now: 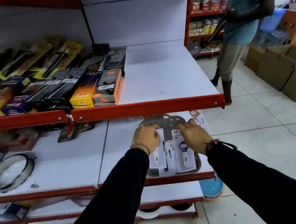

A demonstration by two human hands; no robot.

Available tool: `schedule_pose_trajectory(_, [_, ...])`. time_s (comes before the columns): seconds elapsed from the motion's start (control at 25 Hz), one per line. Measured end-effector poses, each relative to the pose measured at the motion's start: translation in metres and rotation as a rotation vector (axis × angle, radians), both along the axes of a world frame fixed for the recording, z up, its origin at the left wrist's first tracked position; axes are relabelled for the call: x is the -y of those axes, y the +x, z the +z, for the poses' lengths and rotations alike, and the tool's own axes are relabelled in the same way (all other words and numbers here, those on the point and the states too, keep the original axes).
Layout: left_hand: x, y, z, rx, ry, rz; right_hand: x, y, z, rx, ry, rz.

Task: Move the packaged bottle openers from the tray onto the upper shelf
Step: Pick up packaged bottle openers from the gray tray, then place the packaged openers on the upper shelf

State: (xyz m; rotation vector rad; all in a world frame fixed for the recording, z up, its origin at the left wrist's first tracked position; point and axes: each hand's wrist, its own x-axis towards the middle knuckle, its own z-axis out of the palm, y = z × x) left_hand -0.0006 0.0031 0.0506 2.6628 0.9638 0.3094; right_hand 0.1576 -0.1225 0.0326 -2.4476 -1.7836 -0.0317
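Both hands lie palm-down on the packaged bottle openers [170, 152], fingers curled and pointing away from the wearer. The left hand [148, 137] presses its bent fingers on the top edge of the leftmost white card; the right hand [195, 135] does the same on the top of the rightmost card, which carries a dark blue opener just below the knuckles. Whether either hand has actually pinched a card or only rests on it cannot be told, since the fingertips are tucked under and blurred. Between the two hands a third card shows, with a thin blue-handled tool on it. All the cards lie flat in a grey perforated tray [171, 120], whose far rim shows just beyond the fingertips and whose near rim sits toward the wrists, at the front edge of the lower shelf [71, 167]. A beaded bracelet circles the left wrist and a red thread band the right; both arms wear black sleeves. Directly above the fingers runs the red front lip of the upper shelf [162, 75], its white board bare over the hands, with boxed lighters [108, 88] stacked up and to the left. Farther left of the left hand, on the lower shelf, lies a round metal sieve [10, 172].
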Motion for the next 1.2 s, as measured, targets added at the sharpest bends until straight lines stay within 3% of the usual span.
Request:
schedule_pose_trajectory(0.36, [0.021,-0.044,0.131,0.183,0.066,-0.062,0.032,-0.02,0.125,0.03,0.238,0.224])
schedule_pose_trajectory(0.68, [-0.029,0.001,0.242,0.172,0.108,-0.023,-0.039,0.029,0.241,-0.043,0.27,0.082])
schedule_pose_trajectory(0.92, [-0.095,0.046,0.259,-0.007,0.096,0.068,-0.104,0.051,0.241,-0.099,0.144,-0.031])
schedule_pose_trajectory(1.2, [-0.146,0.072,0.209,-0.145,0.008,0.08,-0.145,0.074,0.192,-0.257,-0.001,-0.103])
